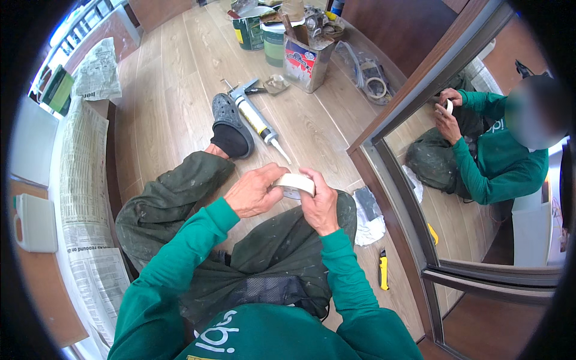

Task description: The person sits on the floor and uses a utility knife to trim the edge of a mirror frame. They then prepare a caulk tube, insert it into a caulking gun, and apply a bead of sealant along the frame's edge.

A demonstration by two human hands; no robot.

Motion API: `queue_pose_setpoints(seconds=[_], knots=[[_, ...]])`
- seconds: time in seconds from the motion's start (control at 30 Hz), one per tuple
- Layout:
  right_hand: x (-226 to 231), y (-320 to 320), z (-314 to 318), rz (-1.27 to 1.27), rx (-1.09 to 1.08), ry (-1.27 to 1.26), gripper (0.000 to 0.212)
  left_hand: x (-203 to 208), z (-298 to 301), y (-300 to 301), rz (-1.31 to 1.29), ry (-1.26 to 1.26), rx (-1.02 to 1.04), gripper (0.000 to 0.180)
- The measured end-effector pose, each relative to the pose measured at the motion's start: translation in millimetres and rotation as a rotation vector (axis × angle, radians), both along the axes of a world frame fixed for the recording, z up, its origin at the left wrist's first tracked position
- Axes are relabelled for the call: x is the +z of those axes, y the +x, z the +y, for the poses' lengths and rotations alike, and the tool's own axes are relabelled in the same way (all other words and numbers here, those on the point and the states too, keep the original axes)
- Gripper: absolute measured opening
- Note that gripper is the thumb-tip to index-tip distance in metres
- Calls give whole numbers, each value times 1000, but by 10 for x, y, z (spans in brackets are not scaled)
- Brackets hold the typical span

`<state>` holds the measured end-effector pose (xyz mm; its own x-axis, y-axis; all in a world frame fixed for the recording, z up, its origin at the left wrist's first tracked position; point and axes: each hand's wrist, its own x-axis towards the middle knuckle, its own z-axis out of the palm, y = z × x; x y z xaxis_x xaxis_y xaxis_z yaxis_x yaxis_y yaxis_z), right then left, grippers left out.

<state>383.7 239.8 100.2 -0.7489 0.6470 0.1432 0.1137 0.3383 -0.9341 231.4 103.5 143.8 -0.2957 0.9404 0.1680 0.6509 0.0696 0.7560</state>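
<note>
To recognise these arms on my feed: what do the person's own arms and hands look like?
The left sleeve and right sleeve are green, wrist-length and creased, with no clear markings. The left hand and right hand are bare, without gloves; no cables show along them.

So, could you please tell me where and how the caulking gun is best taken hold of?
I'd take the caulking gun around the middle of its barrel, from above and the right: that part is long and exposed, the grey clog sits close on its left, and the thin nozzle offers little to grip.
</note>
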Motion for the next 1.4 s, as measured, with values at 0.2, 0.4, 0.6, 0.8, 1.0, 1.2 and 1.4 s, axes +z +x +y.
queue_pose_setpoints(seconds=[0.2, 0.4, 0.6, 0.8, 1.0, 1.2, 1.4], knots=[[-511, 877, 575, 24, -413, -392, 21, -333, -213, -435, -14, -210, 197, 45], [-912, 1877, 981, -187, -819, -582, 36, -924, 45, -1145, 390, -316, 225, 43], [-1161, 2061, 678, -580, -924, 159, 53, -1319, 729, -1500, 711, -360, 146, 55], [-904, 1954, 344, -388, -887, 1, 47, -1663, 1166, -1682, 1059, -592, -71, 51], [-756, 1642, 250, -149, -825, -67, 39, -1704, 1256, -1791, 1187, -546, -140, 31], [-669, 1551, 259, -49, -768, -66, 35, -1081, 1085, -1845, 1164, -432, -245, 40], [-365, 1289, 201, -48, -643, -153, 28, 85, 653, -1728, 729, 7, 94, 53]])
